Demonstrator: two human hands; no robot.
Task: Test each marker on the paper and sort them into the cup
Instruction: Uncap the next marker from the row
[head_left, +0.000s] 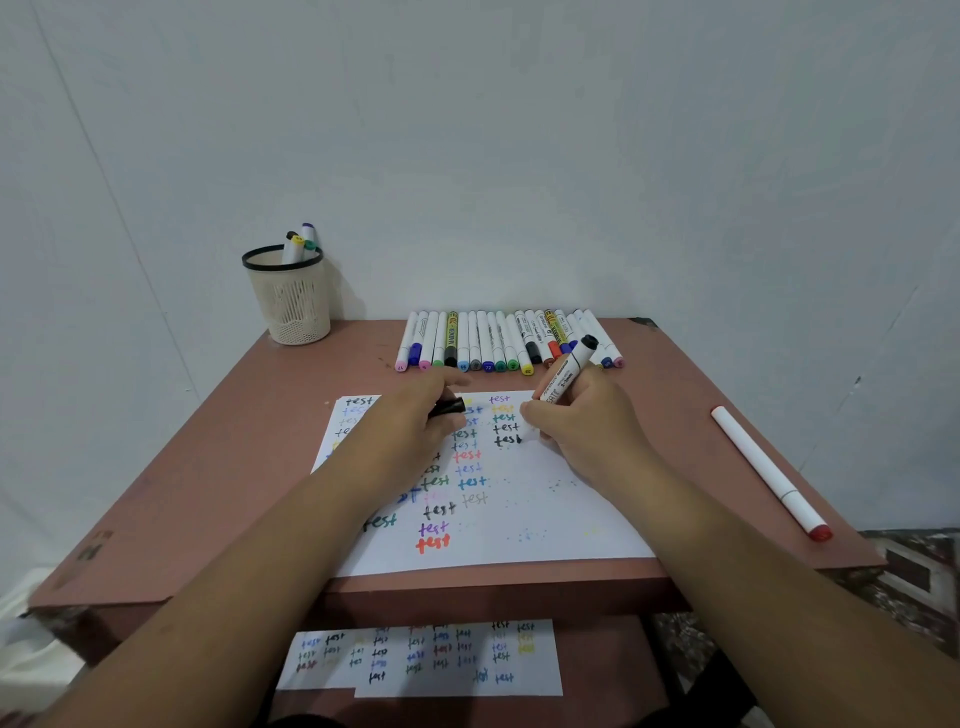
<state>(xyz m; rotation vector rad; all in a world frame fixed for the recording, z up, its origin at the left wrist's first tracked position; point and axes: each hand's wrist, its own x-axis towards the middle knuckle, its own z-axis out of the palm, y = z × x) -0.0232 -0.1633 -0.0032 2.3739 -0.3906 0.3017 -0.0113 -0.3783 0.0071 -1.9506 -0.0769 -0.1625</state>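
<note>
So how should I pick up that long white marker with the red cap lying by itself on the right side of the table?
Pinch the long white marker with the red cap around the middle of its barrel, coming straight down from above. It lies flat on the pinkish-brown table, apart from everything else, so both long sides are free for your fingers.

A plain corner of a home, set up as a small desk for writing or drawing. A low reddish-brown table (218, 467) with worn, chipped edges stands against a bare pale wall (519, 130). On the table's far left corner is a mesh pen cup (291, 301); along its far edge lies a row of markers (498, 340), and a sheet of paper (519, 519) lies at its middle. To the right of the table, patterned cloth (914, 566) covers something low.
</note>
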